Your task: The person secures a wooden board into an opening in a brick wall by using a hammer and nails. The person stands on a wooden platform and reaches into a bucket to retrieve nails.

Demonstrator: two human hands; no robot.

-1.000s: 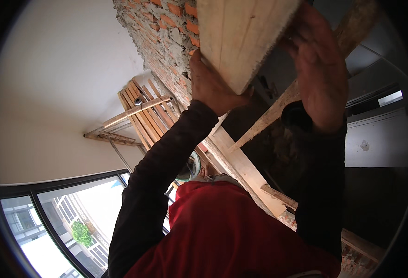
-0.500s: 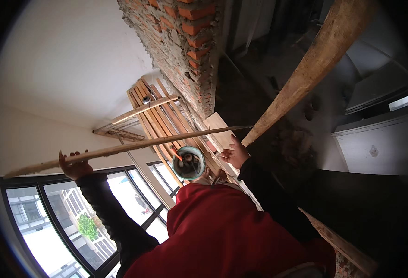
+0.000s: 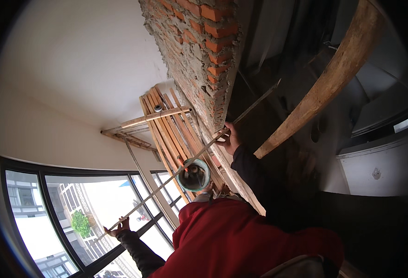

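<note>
A long, thin wooden strip [image 3: 164,184] runs diagonally across the view from lower left to upper right. Near its lower end, in front of the window, my left hand [image 3: 119,228] holds it with curled fingers. Higher up, at the bottom corner of the rough brick pier [image 3: 206,65], my right hand [image 3: 231,138] grips the same strip; whether it touches the brick I cannot tell. A bucket [image 3: 193,175] with dark contents and an orange-handled item sits beyond the strip, by my feet [image 3: 218,190].
Several planks [image 3: 164,127] lie on a pole scaffold beside the pier. A large timber pole [image 3: 320,88] slants at the right over a dark lower space with a white panel [image 3: 375,164]. Tall dark-framed windows [image 3: 44,213] are at lower left, beside a white wall [image 3: 60,92].
A second ago my hands held a wide board, gone by half a second ago. Since then the strip has tilted: left end down, right end up, with both hands on it.
</note>
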